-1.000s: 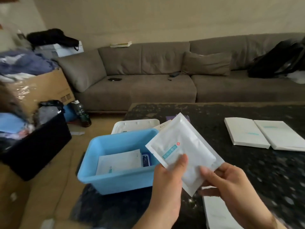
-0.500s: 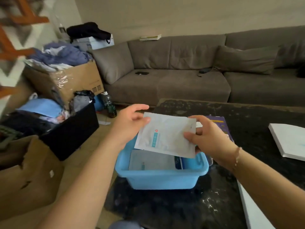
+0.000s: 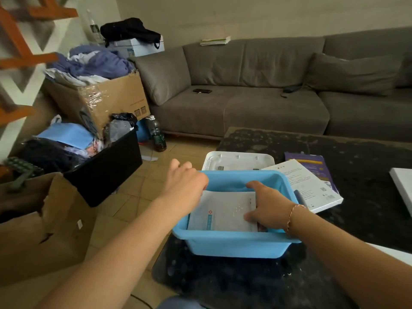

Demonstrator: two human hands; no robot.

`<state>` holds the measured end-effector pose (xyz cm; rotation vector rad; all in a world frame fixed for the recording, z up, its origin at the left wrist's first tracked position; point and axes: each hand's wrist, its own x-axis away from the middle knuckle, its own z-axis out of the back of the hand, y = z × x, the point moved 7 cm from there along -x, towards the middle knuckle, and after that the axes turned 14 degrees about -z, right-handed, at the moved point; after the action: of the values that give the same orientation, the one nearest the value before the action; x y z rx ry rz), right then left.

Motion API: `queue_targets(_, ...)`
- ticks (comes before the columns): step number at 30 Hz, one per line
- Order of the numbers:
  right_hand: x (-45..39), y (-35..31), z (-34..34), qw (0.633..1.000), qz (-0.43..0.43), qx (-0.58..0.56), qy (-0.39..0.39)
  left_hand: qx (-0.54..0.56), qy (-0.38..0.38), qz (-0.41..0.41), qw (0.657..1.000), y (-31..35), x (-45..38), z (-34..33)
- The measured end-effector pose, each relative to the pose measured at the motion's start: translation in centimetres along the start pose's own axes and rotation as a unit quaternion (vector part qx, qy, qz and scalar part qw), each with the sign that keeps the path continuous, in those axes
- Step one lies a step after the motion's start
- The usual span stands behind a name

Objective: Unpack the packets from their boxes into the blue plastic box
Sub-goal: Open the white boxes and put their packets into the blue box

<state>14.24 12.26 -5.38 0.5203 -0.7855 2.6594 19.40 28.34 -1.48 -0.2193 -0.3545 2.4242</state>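
Blue plastic box (image 3: pixel 234 246): stands at the near left corner of the dark stone table (image 3: pixel 356 157), open, its rim just past the table edge.

Packet (image 3: pixel 223 211): white, flat, with a small red mark and a blue strip at its left side. It lies face up inside the blue box, on top of whatever is beneath it; how many packets are below cannot be told.

Right hand (image 3: pixel 267 208): inside the box, fingers curled over the packet's right edge, thumb on its top face, so it pinches that edge. Beaded bracelet at the wrist.

Left hand (image 3: pixel 185 186): at the box's left rim, over the packet's left corner. Fingers bend down behind the rim; whether they grip the packet or merely rest there cannot be told.

White lid (image 3: pixel 238 160): lies flat just behind the box.

White carton (image 3: pixel 305 186): printed, lying flat just right of the box, overlapping a purple carton (image 3: pixel 312 163). Whether either holds packets cannot be seen.

Second white carton (image 3: pixel 403 188): at the far right edge of the table, cut off by the view; contents not visible.

Progress, as judged: at least one packet is delivered and being settled in the box. The cartons to the right look like the remaining stock, so the job appears partway through, with release of this packet as the step in hand.

Surroundings: grey sofa (image 3: pixel 267 97) behind; cardboard boxes and a black bin of clothes on the floor at left.
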Motion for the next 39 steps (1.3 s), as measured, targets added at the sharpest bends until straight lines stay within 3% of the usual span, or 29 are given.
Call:
queue_targets(6, 0.0, -0.1, -0.5, 0.995, -0.001, 0.102, 0.023, -0.058, -0.051, -0.004, 0.997, 1.8, -0.1, 0.1)
queue_targets(17, -0.3, -0.9, -1.3, 0.974, 0.071, 0.216, 0.006, 0.003, -0.089, -0.015, 0.996, 2.6, 0.3, -0.4)
queue_targets(19, -0.3, -0.8, -1.1, 0.975, 0.065, 0.213, 0.005, 0.01, -0.067, -0.016, 0.998, 2.8, 0.5, 0.3)
queue_targets(20, -0.1, -0.8, -0.9, 0.977, 0.065, 0.205, 0.009, 0.021, -0.026, -0.02, 0.999, 3.1, 0.4, 1.0)
queue_targets(22, 0.4, -0.9, 0.0, 0.981, 0.069, 0.177, 0.028, 0.081, 0.148, -0.048, 0.984, 3.9, 0.6, 3.5)
queue_targets(23, 0.9, -0.9, 0.6, 0.983, 0.073, 0.161, 0.041, 0.13, 0.252, -0.064, 0.957, 4.6, 1.4, 5.2)
queue_targets(25, 2.3, -0.7, 2.0, 0.984, 0.091, 0.129, 0.077, 0.216, 0.453, -0.129, 0.855, 7.0, 4.4, 7.7)
queue_targets(27, 3.9, 0.3, 3.4, 0.984, 0.107, 0.097, 0.108, 0.259, 0.538, -0.185, 0.78, 11.3, 7.5, 7.9)
queue_targets(29, 5.8, 1.6, 4.6, 0.983, 0.122, 0.05, 0.125, 0.275, 0.54, -0.238, 0.759, 16.4, 9.2, 6.1)
queue_targets(30, 6.7, 2.2, 5.0, 0.982, 0.136, 0.021, 0.128, 0.268, 0.513, -0.269, 0.77, 19.2, 9.5, 4.8)
queue_targets(34, 10.2, 5.0, 7.1, 0.969, 0.163, -0.058, 0.176, 0.148, 0.286, -0.379, 0.867, 28.3, 7.4, -0.3)
queue_targets(35, 11.0, 6.1, 7.6, 0.965, 0.163, -0.073, 0.192, 0.128, 0.272, -0.38, 0.875, 29.4, 7.1, -0.8)
queue_targets(39, 13.5, 10.7, 8.6, 0.956, 0.147, -0.115, 0.227, 0.27, 0.288, -0.369, 0.841, 31.7, 6.4, -0.8)
